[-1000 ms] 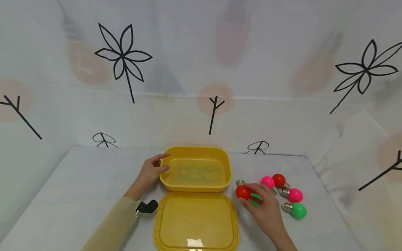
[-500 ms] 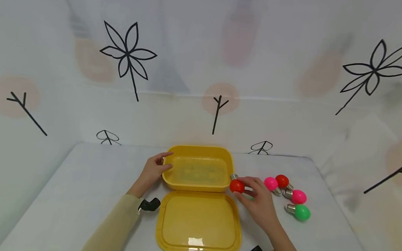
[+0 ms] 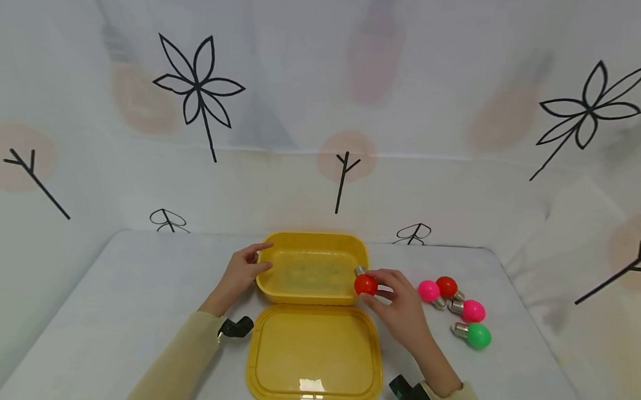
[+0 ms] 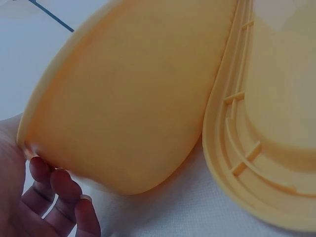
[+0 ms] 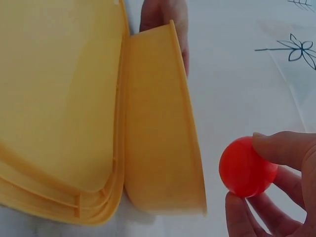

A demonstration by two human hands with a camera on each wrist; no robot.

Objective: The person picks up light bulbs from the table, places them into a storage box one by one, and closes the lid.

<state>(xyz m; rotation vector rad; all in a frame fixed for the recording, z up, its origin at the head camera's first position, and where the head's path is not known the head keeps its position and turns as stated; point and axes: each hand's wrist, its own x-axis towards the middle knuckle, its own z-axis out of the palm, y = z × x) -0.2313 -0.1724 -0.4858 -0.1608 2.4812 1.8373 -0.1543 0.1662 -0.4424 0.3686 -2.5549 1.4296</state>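
In the head view, my right hand [image 3: 399, 306] pinches a red light bulb [image 3: 366, 285] between thumb and fingertips, its metal screw base pointing up and away. The bulb overlaps the right rim of a yellow plastic box [image 3: 314, 298]. In the right wrist view the red bulb [image 5: 247, 168] appears beside the box's outer wall [image 5: 163, 133]. My left hand [image 3: 236, 279] holds the box's left end, thumb and index finger at the rim. Its curled fingers [image 4: 66, 185] show against the box's outside in the left wrist view.
A flat yellow lid [image 3: 315, 356] lies right in front of the box. On the right of the white table are a pink bulb [image 3: 429, 290], a red bulb [image 3: 447, 286], another pink bulb [image 3: 474, 311] and a green bulb [image 3: 478, 336]. A patterned cloth hangs behind.
My right hand has carried the red bulb leftward and away from me to the box's right rim. Green seen behind that hand earlier is now hidden. The left hand stays at the box.
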